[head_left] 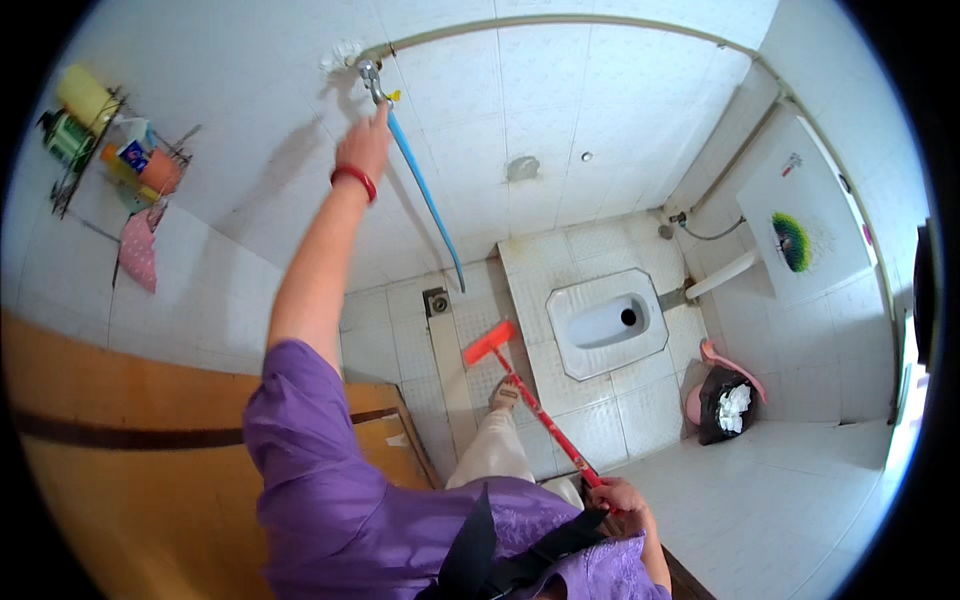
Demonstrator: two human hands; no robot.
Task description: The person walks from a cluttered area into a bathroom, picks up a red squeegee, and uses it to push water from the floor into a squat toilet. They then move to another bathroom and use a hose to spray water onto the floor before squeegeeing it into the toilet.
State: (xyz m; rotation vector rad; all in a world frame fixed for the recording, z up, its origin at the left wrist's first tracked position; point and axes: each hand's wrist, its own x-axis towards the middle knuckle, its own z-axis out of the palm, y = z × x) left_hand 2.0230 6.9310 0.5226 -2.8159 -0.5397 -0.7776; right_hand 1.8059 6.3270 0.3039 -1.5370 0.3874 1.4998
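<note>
My left arm stretches up to the wall, and my left hand (364, 150), with a red bangle at its wrist, has its fingers at a metal tap (372, 82) with a small yellow part. The thumb side is hard to see. From the tap a blue hose (425, 190) hangs down toward the floor. Low on the right, my right hand (617, 496) is closed around the red handle of a floor brush (545, 420). Its flat orange-red head (489, 343) is beside my foot; bristles cannot be made out.
A white squat toilet (590, 357) is set into a raised tiled step. A floor drain (437, 302) lies near the hose end. At the right are a cistern (805, 225) and a bin with a black bag (715, 405). A wire rack (95, 155) holds bottles; a wooden door (150, 490) stands left.
</note>
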